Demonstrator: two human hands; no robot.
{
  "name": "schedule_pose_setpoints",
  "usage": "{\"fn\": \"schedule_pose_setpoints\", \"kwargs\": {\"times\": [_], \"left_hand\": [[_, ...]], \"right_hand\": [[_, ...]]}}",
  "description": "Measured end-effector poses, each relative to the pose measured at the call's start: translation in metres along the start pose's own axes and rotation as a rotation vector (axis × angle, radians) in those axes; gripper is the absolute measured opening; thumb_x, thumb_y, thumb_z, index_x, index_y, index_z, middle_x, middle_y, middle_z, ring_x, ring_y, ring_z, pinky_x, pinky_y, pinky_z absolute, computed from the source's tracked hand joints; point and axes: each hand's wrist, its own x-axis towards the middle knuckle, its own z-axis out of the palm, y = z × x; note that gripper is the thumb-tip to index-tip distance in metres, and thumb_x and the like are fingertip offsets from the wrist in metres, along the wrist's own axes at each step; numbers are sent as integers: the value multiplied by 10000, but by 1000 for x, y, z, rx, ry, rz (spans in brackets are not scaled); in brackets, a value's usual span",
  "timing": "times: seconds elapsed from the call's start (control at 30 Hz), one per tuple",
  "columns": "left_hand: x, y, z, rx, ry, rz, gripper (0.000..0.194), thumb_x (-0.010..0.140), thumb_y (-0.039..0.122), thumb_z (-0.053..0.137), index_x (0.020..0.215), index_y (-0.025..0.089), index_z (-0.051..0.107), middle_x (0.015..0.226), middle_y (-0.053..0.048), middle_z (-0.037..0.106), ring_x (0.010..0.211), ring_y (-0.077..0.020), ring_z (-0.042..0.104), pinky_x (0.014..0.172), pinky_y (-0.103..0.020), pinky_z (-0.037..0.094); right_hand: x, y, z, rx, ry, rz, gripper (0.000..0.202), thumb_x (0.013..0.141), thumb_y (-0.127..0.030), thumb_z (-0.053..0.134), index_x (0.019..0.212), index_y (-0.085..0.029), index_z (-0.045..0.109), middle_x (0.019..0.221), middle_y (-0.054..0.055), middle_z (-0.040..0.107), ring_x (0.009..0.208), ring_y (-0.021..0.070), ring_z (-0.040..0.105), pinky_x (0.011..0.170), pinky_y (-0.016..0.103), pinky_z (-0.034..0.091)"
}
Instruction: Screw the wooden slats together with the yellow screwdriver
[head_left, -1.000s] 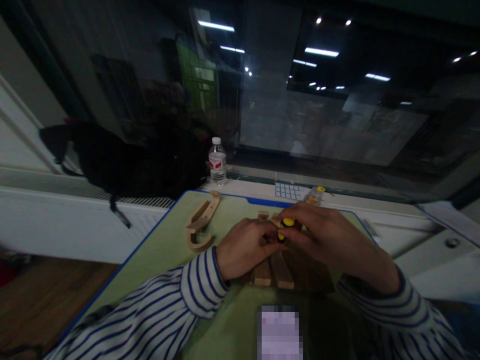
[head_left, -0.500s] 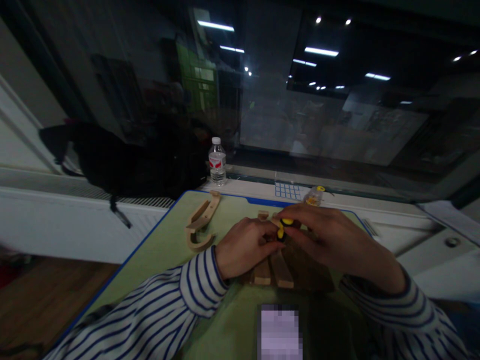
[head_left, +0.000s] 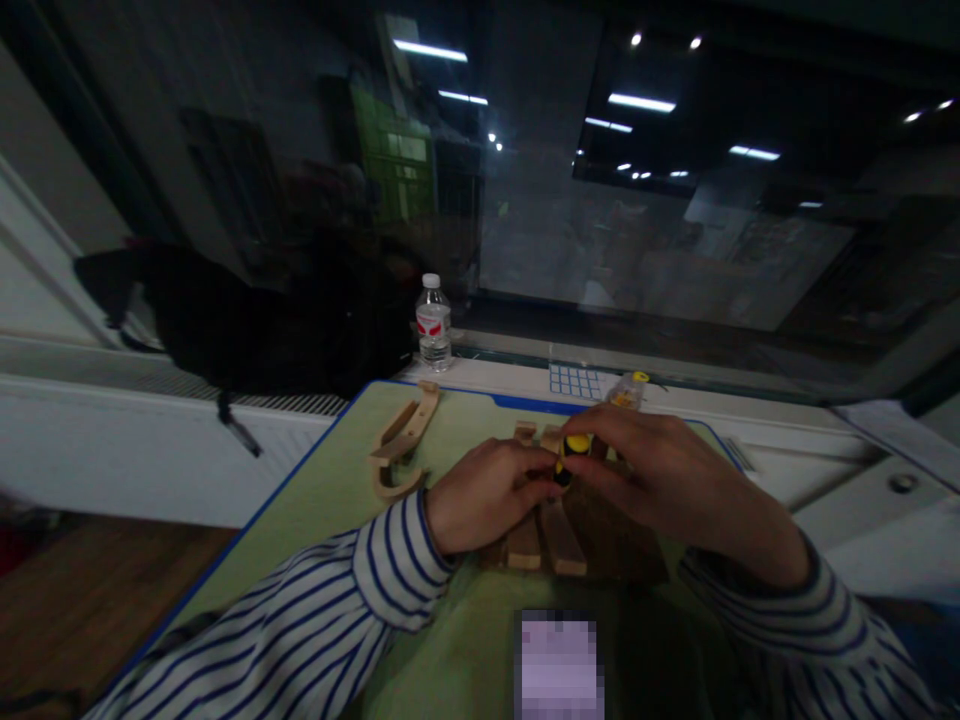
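Note:
Between my hands is a short yellow and black screwdriver (head_left: 577, 446), standing over wooden strips. My right hand (head_left: 667, 480) pinches its rounded handle between thumb and fingers. Lower down, my left hand (head_left: 484, 497) is closed, thumb and forefinger at the screwdriver's lower yellow and black part. Its tip is hidden by my fingers. Under the hands, a left wooden strip (head_left: 524, 549) and a right wooden strip (head_left: 564, 543) lie side by side on a dark brown board (head_left: 622, 540). Whether a screw is under the tip, I cannot tell.
Curved wooden pieces (head_left: 409, 440) lie on the green, blue-edged table (head_left: 315, 525) to the left. Beyond it, a water bottle (head_left: 433, 325), a blue-gridded clear box (head_left: 575, 381) and a yellow-topped bag (head_left: 626, 391) stand on the sill. A pixelated screen (head_left: 559, 665) is nearest me.
My right fingers have shifted slightly around the screwdriver handle, and more of its yellow and black end shows. My left hand stays almost in place. The wooden strips look unmoved.

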Motion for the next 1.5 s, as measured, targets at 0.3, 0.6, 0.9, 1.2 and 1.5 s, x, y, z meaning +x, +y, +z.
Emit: {"fn": "schedule_pose_setpoints", "kwargs": {"times": [0.3, 0.6, 0.9, 1.2, 1.5], "left_hand": [[1, 0, 1, -26, -10, 10, 203, 875, 241, 502, 994, 221, 665, 906, -6, 693, 846, -154, 616, 755, -231, 428], [0, 4, 2, 38, 70, -33, 221, 830, 340, 577, 999, 239, 677, 870, 6, 703, 788, -151, 630, 731, -246, 434], [0, 3, 2, 54, 78, -22, 144, 846, 305, 572, 891, 222, 682, 805, 10, 688, 750, -142, 615, 689, -243, 424], [0, 2, 1, 66, 62, -4, 149, 852, 286, 564, 922, 215, 675, 817, 1, 685, 762, -148, 611, 716, -253, 420], [0, 2, 0, 27, 27, -2, 180, 870, 268, 525, 959, 214, 671, 866, -11, 690, 816, -157, 616, 734, -236, 430]], "right_hand": [[0, 1, 0, 14, 34, -18, 259, 914, -361, 484, 1093, -180, 534, 900, 55, 649, 759, 157, 626, 631, 272, 471], [-1, 2, 1, 21, -9, 27, 227, 923, -362, 468, 1063, -194, 531, 948, 40, 637, 839, 168, 615, 704, 302, 474], [1, -3, 0, 95, -8, 5, 265, 903, -266, 512, 1157, -192, 503, 1080, 34, 640, 967, 144, 599, 823, 283, 468], [1, 0, 0, 110, -26, -22, 231, 905, -191, 480, 1129, -189, 536, 1080, 38, 646, 1003, 144, 590, 857, 300, 468], [1, 2, 1, 91, -17, -18, 228, 909, -245, 490, 1124, -189, 543, 1054, 60, 655, 966, 168, 610, 822, 327, 487]]}}
